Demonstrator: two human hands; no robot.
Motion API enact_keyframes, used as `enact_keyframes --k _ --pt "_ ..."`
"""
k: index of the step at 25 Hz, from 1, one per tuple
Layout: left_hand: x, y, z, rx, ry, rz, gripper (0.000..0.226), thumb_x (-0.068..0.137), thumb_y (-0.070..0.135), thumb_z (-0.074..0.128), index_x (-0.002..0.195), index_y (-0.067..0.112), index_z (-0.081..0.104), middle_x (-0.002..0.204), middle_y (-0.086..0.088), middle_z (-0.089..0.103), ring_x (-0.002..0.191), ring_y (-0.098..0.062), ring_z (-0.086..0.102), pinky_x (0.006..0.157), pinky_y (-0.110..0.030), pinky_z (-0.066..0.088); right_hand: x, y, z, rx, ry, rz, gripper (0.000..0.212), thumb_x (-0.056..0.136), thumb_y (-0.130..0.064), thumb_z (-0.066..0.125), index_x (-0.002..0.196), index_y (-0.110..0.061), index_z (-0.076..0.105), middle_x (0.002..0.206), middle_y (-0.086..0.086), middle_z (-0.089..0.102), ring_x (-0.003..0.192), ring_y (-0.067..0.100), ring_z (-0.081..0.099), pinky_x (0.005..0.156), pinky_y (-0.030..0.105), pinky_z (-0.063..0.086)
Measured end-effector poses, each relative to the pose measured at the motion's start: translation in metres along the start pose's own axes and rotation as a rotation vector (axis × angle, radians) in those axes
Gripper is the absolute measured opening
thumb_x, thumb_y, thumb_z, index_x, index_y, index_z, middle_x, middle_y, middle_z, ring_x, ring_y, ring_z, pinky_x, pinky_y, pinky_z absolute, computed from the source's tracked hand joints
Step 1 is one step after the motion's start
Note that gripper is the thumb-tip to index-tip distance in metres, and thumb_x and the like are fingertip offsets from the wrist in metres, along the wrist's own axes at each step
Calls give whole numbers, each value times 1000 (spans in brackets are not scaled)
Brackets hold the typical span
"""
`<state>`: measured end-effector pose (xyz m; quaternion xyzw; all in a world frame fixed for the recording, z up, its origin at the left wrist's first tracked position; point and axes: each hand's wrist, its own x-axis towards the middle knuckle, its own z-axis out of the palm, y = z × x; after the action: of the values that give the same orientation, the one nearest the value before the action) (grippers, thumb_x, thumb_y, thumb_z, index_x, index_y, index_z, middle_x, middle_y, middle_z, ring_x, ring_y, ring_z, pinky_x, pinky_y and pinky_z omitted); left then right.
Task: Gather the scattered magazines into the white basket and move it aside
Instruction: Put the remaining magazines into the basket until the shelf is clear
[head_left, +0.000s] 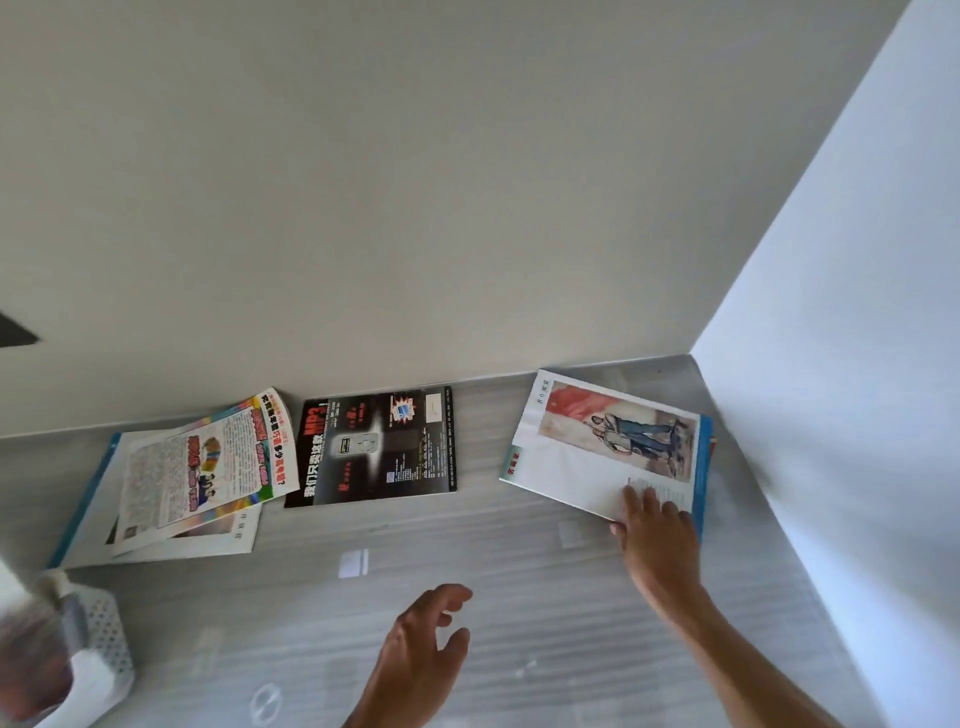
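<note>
The right hand (655, 530) is lying flat, fingers spread and unclenched, on the near corner of the white-covered magazine with a painted figure illustration and a blue spine edge (608, 447). The thumb is sitting at the cover's near edge, which suggests the hand is pinning the magazine in order to slide or lift it; nothing is being gripped. The left hand (423, 649) is hovering empty above the grey wood-grain counter (519, 597), fingers loosely curled and apart, probably waiting to receive or support the magazine.

Beyond the left hand, a black glossy magazine with an MP3-player advertisement (371, 447) is lying flat against the wall. Further to the left of that hand, a colourful open magazine with rainbow borders (208, 462) is resting on top of a white magazine with a blue edge (88, 499), forming a loose overlapping pile.

The white perforated plastic basket (101, 639) is standing at the far left, well apart from both hands, partly blurred. Whether it is holding anything cannot be determined. In judgement, three or more magazines are awaiting collection.
</note>
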<state>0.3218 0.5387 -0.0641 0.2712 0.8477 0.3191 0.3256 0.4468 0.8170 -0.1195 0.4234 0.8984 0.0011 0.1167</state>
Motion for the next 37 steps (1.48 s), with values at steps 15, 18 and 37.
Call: enact_keyframes --k 15,18,37 --pt "-17 -5 -71 -1136 122 -246 41 80 27 64 119 15 58 112 -16 67 102 -38 62 87 -49 51 -115 -63 -100 1562 -496 -460 26 89 -36 61 94 -11 65 74 15 60 72 17 53 67 28 40" --pt "-42 -20 -101 -1074 218 -72 27 81 -6 62 107 2 64 103 -22 72 92 -40 69 78 -51 56 -113 -90 -105 1589 -447 -254 23 84 -4 67 97 -21 71 90 12 75 82 20 68 71 24 50" --pt "-190 -193 -361 -551 861 -46 30 80 6 64 88 35 71 85 18 76 73 -2 72 58 -20 57 -186 -422 -194 1343 -267 -507 15 94 -16 60 93 -29 68 91 -8 75 75 6 70 62 22 54"
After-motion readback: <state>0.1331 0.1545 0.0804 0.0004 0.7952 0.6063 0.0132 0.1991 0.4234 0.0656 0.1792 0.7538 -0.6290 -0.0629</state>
